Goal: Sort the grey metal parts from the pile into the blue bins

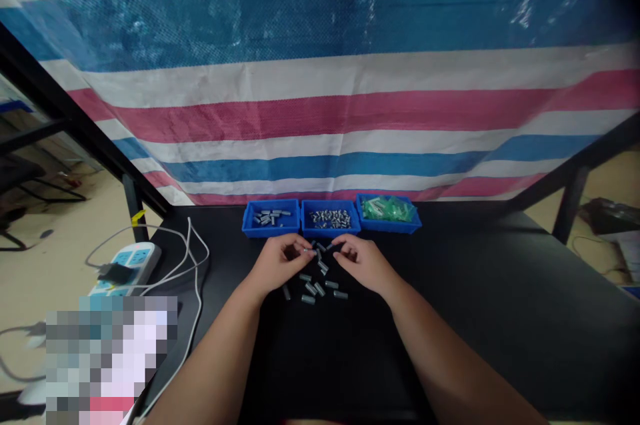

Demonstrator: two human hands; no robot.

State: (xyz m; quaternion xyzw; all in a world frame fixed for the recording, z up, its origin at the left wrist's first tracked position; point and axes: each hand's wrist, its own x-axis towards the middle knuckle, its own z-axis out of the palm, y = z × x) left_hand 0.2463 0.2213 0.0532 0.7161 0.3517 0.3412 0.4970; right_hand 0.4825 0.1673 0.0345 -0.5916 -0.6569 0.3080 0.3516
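My left hand (pixel 281 263) is closed in a pinch, with a small shiny metal cylinder partly showing at its fingertips. Opposite it, my right hand (pixel 367 263) has curled fingers, and a small dark piece (pixel 329 247) shows at their tips; what exactly they grip is too small to make out. Between and below the hands, several loose grey metal cylinders (pixel 309 299) lie scattered on the black table (pixel 325 358). A few of them lie close to the fingertips.
Behind the hands stand three blue bins: the left bin (pixel 273 232) with metal cylinders, the middle bin (pixel 330 233) with small metal parts, the right bin (pixel 393 227) with green-looking packets. At left are a power strip (pixel 143 257) and white cables (pixel 199 298). A striped sheet (pixel 320 118) hangs behind.
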